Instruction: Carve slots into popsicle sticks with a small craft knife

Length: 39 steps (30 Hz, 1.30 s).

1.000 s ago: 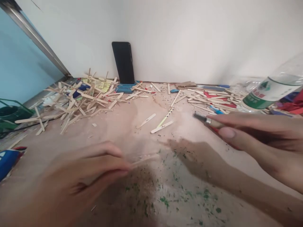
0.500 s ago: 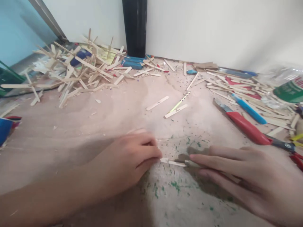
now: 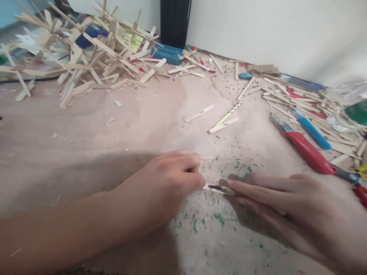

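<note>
Low in the middle of the head view, my left hand (image 3: 169,183) is closed, its thumb and forefinger pinching one end of a wooden craft stick (image 3: 218,191). Only a short length of the stick shows, lying close to the table. My right hand (image 3: 286,206) grips a craft knife (image 3: 223,188) with a slim dark blade and a pale collar. The blade lies along the stick, its tip near my left fingertips. Whether it cuts into the wood I cannot tell. The knife's handle is mostly hidden under my right fingers.
Green shavings (image 3: 219,218) lie around my hands. Beyond them are loose craft sticks (image 3: 200,113) and a yellow-green patterned strip (image 3: 228,115). A tangled stick pile (image 3: 106,57) stands back left. At right are a red-handled knife (image 3: 311,152), a blue cutter (image 3: 312,130) and a plastic bottle (image 3: 351,114).
The view has tilted down and shifted slightly left. The knife's tip has moved left along the stick, nearer my left fingers. Both hands keep their grips.
</note>
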Motion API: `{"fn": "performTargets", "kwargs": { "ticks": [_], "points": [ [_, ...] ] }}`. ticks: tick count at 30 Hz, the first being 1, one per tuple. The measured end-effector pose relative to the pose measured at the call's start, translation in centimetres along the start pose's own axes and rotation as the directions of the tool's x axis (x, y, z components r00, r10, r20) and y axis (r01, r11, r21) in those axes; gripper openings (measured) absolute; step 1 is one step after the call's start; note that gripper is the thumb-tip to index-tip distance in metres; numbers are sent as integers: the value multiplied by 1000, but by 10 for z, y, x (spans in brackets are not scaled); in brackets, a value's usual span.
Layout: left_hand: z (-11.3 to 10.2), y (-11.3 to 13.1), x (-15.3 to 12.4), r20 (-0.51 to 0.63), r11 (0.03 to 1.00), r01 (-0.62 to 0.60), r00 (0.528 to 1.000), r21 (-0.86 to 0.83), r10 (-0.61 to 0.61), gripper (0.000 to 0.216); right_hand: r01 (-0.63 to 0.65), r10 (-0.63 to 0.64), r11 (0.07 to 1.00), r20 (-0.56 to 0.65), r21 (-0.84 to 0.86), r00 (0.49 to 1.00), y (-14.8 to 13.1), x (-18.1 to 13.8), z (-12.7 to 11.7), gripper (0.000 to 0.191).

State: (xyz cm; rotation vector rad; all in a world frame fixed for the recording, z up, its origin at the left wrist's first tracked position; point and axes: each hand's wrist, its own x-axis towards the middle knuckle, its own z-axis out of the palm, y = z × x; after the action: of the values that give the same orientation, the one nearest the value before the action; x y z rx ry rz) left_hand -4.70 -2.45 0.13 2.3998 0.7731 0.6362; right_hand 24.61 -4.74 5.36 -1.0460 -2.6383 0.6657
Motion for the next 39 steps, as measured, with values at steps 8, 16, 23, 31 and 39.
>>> {"fn": "performTargets", "kwargs": {
  "ticks": [8,16,23,31,39],
  "points": [
    [5,0,0,-44,1000,-6,999,-16,6,44,-354,319,849,153,392,935,10,2,-6,21],
    [5,-4,-2,-52,1000,-11,999,1,11,39,-209,212,958,6,197,977,2,-1,1,20],
    [7,-3,-2,-66,1000,10,998,-25,-11,36,-47,47,999,-77,-4,996,2,-6,3,30],
    [-1,1,3,-28,1000,19,999,2,-19,39,-98,99,995,-104,19,990,2,-6,4,33],
    [-18,-1,3,73,999,-41,996,-6,42,39,-41,31,996,-118,-79,993,6,-9,1,40]
  ]
}}
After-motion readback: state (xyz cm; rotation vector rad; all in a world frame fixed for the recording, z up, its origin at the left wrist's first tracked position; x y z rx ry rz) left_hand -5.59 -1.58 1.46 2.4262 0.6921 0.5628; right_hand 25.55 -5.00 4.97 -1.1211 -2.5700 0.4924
